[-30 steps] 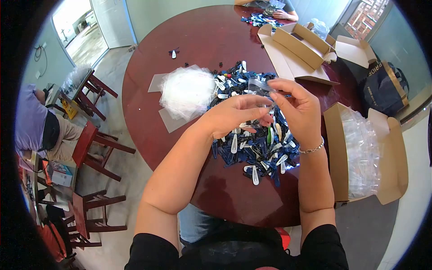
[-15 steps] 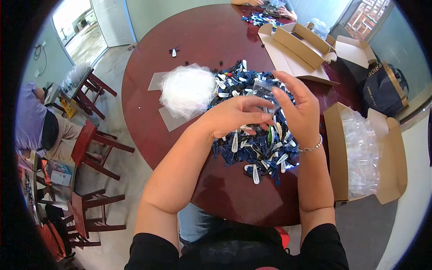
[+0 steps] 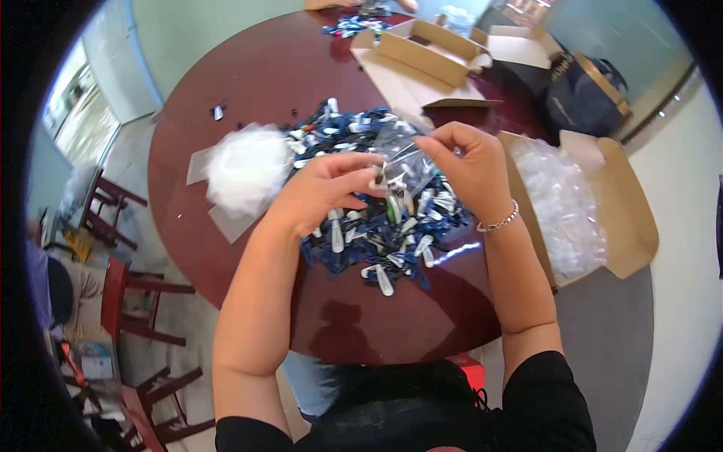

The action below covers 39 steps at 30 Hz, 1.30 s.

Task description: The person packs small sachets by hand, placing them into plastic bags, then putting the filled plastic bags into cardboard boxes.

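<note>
Over a heap of snap hair clips (image 3: 343,245), mostly dark blue, black and white, both my hands are raised. A clear plastic bag (image 3: 407,158) hangs from my right hand (image 3: 474,166), its edge pinched between thumb and forefinger. My left hand (image 3: 327,187) is at the bag's left side, thumb and fingers closed on a small blurred piece that looks like a hair clip (image 3: 379,177). Left of the heap lies a stack of clear plastic bags (image 3: 248,169), with a few sheets sticking out.
To the right, an open cardboard box (image 3: 633,218) holds clear plastic packages (image 3: 561,211). Another open carton (image 3: 425,56) and a dark bag (image 3: 587,98) are farther back. A person's hands are at the far table edge by more clips (image 3: 354,27). Wooden stools (image 3: 113,301) stand left.
The view has shifted, so the table appears farther left. The clear bag is now stretched out from my right hand's pinch, and my left fingers have closed near it.
</note>
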### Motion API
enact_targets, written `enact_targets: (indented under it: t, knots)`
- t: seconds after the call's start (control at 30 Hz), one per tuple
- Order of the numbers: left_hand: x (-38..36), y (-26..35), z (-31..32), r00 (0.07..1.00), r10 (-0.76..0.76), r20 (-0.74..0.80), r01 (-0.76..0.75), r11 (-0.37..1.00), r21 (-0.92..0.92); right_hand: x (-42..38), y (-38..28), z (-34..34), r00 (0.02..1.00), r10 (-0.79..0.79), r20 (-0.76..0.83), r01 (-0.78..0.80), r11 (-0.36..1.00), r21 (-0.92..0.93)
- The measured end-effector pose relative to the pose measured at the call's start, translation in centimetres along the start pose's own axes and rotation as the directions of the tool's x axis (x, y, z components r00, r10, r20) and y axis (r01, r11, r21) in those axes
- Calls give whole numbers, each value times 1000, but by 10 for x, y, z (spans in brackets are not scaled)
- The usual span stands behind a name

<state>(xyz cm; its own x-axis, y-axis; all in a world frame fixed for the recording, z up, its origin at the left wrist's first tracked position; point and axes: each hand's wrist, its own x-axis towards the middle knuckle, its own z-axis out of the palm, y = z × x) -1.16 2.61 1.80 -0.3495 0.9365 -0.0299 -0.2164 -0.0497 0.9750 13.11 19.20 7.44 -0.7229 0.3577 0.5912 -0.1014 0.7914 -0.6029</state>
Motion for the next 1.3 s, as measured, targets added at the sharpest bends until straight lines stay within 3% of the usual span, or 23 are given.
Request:
enact_targets:
  t: [0.1,0.2,0.43,0.53,0.67,0.73,0.87,0.9,0.93,0.97,1.03,1.07,1.13,1.17,1.23,1.3]
  knots:
    - [5,-5,-3,998,17,-58,-14,998,58,1,2,-42,973,211,-92,-217,974,-63]
    - [5,-7,-2,998,12,-62,-3,989,147,-3,7,-82,958,204,-200,-240,955,-177]
    - [3,-5,7,999,14,-43,-4,975,221,-19,70,-158,951,124,-284,-258,826,-502]
    - [3,-5,7,998,18,-64,-3,976,219,-34,85,-174,953,152,-263,-287,728,-622]
    - [4,-7,6,998,23,-65,-9,975,223,-56,96,-179,955,193,-227,-297,694,-656]
    - [5,-8,7,998,18,-62,-4,975,222,-63,97,-182,906,410,-105,-392,720,-573]
    - [5,-9,6,998,15,-63,-1,974,225,-64,64,-170,877,439,-198,-440,564,-699]
    - [5,-10,6,998,10,-69,5,978,210,-66,65,-170,974,143,-174,-224,554,-802]
    - [6,-11,5,998,10,-67,4,978,210,-68,65,-170,982,-161,-104,-17,469,-883]
    - [6,-11,5,997,5,-78,11,977,212,-72,65,-171,981,-161,-105,-18,466,-884]
    - [7,-12,4,996,4,-86,15,977,211,-79,64,-173,965,-27,261,255,326,-910]
    - [8,-12,4,996,-3,-91,22,977,211,-82,61,-173,965,-26,261,255,322,-912]
    - [7,-13,5,997,-1,-74,18,972,232,-84,56,-171,870,231,436,376,260,-889]
    - [8,-13,5,998,2,-70,15,973,231,-82,54,-172,871,233,432,374,255,-892]
    - [8,-14,6,998,-6,-66,22,971,240,-75,54,-175,791,396,466,348,336,-875]
    - [8,-16,5,998,-5,-61,21,965,263,-71,68,-172,770,370,520,418,325,-849]
